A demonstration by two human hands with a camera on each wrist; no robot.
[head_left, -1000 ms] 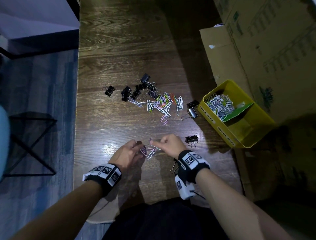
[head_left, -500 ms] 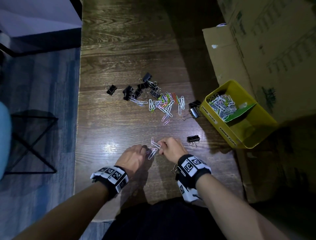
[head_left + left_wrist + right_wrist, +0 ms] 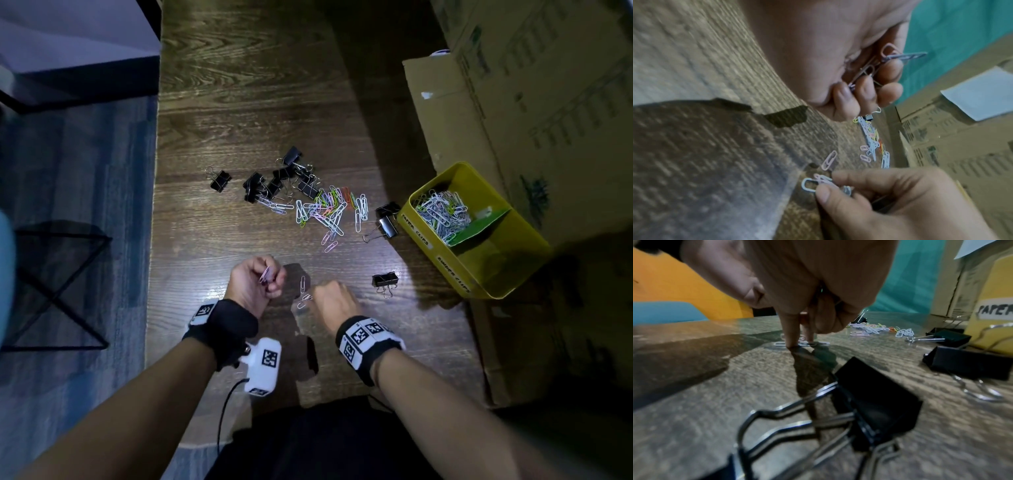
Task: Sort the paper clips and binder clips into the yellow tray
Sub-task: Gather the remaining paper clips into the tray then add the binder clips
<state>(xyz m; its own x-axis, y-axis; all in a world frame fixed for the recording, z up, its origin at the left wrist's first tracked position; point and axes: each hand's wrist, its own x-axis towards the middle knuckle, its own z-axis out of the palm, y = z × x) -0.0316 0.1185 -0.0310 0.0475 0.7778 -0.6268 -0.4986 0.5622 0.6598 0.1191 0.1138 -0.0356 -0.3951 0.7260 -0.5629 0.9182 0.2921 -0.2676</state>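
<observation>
Your left hand's fingers (image 3: pixel 869 87) curl around a few pastel wire paper clips (image 3: pixel 900 56), lifted off the dark wooden table (image 3: pixel 239 102). Your right hand (image 3: pixel 330 299) pinches more loose paper clips (image 3: pixel 809 185) against the tabletop. The mixed pile of coloured clips (image 3: pixel 329 209) lies near the yellow plastic tray (image 3: pixel 455 270), beside black binder clips (image 3: pixel 385 280).

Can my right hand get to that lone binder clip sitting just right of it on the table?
Probably yes. The binder clip lies alone on bare table beside the right hand, nothing between them, though its fingers are busy with paper clips.
</observation>
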